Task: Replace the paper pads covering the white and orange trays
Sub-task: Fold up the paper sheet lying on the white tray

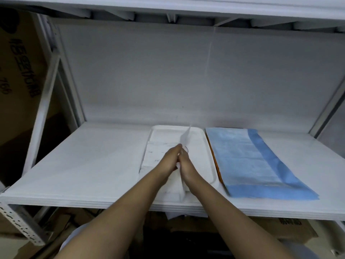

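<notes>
A white tray [203, 146] lies on the shelf, partly covered by a white paper pad [155, 156] with faint writing. One flap of the pad stands up on edge between my hands. My left hand [169, 161] and my right hand [186, 165] press together over the tray's middle with straight fingers, the upright fold of paper squeezed between the palms. To the right, a blue pad [250, 161] covers the orange tray [215, 161], of which only a thin strip along the left edge shows.
The white shelf board [84, 165] stretches left of the trays, with its front edge near me. Another shelf [168, 8] hangs overhead. Cardboard boxes [20, 71] stand at the left and below the shelf.
</notes>
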Available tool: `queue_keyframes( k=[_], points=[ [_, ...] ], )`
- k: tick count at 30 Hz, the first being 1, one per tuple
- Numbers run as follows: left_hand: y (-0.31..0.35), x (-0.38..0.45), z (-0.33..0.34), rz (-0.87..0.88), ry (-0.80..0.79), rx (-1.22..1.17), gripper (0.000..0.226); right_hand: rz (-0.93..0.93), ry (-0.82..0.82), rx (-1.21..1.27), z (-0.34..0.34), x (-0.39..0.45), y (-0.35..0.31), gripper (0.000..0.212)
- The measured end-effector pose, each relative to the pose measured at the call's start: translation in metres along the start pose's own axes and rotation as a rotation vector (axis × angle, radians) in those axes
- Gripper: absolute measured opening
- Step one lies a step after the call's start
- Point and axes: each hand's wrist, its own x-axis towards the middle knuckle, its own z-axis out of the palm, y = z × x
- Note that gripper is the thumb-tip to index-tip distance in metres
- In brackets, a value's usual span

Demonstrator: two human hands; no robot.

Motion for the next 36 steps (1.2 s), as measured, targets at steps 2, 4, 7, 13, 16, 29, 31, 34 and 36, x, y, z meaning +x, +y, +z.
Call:
queue_keyframes(
  k=[2,4,7,13,16,29,31,34,36],
  points=[
    [0.003,0.006,-0.019,-0.015,0.022,0.069,0.031,-0.033,-0.058,-0.084,0.011,-0.003,0.0,0.028],
    [0.002,0.011,-0.038,-0.039,0.038,0.118,0.035,-0.06,-0.116,-0.139,0.018,-0.004,0.004,0.034],
    [-0.002,0.018,-0.063,-0.043,0.075,0.191,0.034,-0.082,-0.245,-0.208,0.022,-0.01,0.014,0.05],
    [-0.033,0.024,-0.093,0.041,0.313,0.571,0.056,0.044,-0.273,-0.498,0.017,-0.016,0.027,0.065],
    [-0.053,0.024,-0.103,0.11,0.376,0.721,0.058,-0.012,-0.25,-0.806,0.013,-0.015,0.036,0.066],
    [-0.082,0.035,-0.112,0.124,0.31,1.302,0.061,-0.232,-0.164,-1.213,0.001,-0.001,0.065,0.056],
    [-0.085,0.044,-0.108,0.182,0.19,1.365,0.062,-0.279,-0.092,-1.207,-0.002,0.011,0.065,0.047],
    [-0.089,0.056,-0.101,0.204,0.003,1.439,0.058,-0.15,-0.233,-1.241,-0.002,0.029,0.069,0.052],
    [-0.095,0.061,-0.1,0.182,-0.078,1.47,0.055,-0.082,-0.336,-1.24,-0.002,0.034,0.073,0.055]
  ],
)
